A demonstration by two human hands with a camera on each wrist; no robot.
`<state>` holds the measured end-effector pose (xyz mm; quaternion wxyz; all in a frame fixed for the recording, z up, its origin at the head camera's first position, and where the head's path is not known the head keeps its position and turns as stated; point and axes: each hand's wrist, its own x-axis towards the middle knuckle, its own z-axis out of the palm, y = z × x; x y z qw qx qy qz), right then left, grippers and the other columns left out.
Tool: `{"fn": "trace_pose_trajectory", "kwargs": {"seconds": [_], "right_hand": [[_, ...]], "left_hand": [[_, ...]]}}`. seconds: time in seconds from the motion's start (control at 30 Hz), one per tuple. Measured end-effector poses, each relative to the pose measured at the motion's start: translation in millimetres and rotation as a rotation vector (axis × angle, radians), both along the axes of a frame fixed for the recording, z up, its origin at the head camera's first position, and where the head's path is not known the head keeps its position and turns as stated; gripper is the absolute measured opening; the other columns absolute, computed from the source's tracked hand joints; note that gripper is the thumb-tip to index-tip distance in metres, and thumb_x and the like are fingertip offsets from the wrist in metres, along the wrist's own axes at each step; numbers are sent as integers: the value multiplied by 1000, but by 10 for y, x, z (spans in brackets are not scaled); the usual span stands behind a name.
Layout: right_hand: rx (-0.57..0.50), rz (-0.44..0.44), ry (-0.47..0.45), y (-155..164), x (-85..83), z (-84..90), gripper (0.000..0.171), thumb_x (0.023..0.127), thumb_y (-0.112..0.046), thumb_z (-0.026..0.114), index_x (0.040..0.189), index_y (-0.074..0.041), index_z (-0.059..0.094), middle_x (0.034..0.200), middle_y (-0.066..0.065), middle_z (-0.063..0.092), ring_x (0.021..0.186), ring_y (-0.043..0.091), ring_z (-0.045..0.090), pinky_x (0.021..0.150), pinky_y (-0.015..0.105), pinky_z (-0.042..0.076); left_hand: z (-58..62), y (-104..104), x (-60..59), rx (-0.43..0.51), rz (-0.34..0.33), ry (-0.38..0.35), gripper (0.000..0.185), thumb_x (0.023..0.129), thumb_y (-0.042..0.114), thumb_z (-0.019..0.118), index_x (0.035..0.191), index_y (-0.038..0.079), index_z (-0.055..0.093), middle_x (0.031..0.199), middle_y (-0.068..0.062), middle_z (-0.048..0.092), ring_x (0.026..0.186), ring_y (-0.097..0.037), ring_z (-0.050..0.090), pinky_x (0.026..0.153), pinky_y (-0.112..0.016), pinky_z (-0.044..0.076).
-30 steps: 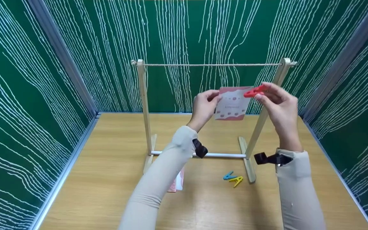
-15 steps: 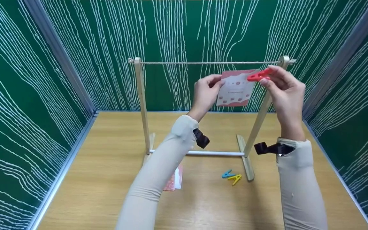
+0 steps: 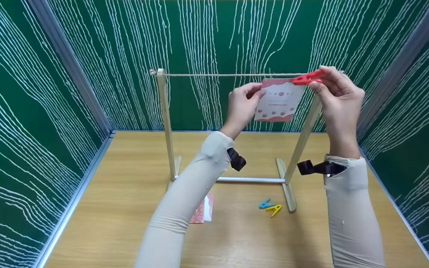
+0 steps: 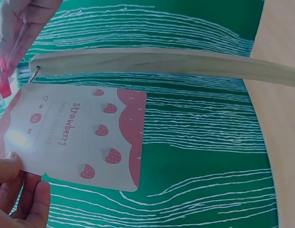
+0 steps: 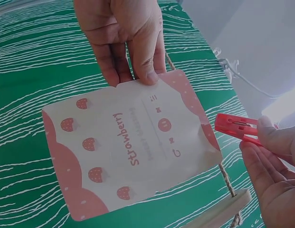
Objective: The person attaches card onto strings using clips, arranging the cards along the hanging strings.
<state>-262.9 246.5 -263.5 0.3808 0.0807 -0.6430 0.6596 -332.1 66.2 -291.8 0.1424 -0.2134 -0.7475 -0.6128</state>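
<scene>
Green striped walls (image 3: 88, 56) surround wooden rack (image 3: 164, 123); blue peg (image 3: 264, 204), yellow peg (image 3: 275, 210) lie below.

A white card (image 3: 278, 100) printed with pink borders, red strawberries and pink "Strawberry" lettering hung at upper centre beside a red clothespin (image 3: 307, 78). Green walls (image 3: 32, 111) carried wavy white lines. Blue (image 3: 265, 204) and yellow (image 3: 275, 210) clothespins lay lower right on the tan wood-toned table (image 3: 125, 208).
</scene>
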Motion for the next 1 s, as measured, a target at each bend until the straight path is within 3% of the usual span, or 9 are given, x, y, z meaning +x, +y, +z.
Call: {"fn": "trace_pose_trajectory", "kwargs": {"seconds": [0.47, 0.8, 1.0], "right_hand": [[27, -62, -1, -65, -18, 123, 27, 82, -6, 71, 109, -5, 73, 100, 4, 65, 91, 16, 65, 86, 16, 51], [149, -189, -5, -123, -13, 210, 25, 83, -8, 70, 107, -5, 73, 94, -5, 64, 87, 12, 58, 81, 14, 50], [177, -221, -16, -115, -74, 229, 23, 85, -10, 69, 107, -6, 73, 95, -8, 65, 90, 10, 59, 83, 14, 50]], "left_hand": [[33, 47, 24, -9, -13, -8, 25, 93, 15, 62, 116, 10, 68, 114, -2, 70, 91, -8, 63, 84, -15, 50], [11, 101, -2, -37, 3, -8, 25, 93, 16, 62, 116, 10, 69, 112, -2, 71, 90, -8, 62, 81, -14, 50], [6, 128, -22, -49, 7, -15, 25, 93, 16, 62, 117, 11, 69, 111, -2, 71, 90, -8, 63, 81, -14, 51]]}}
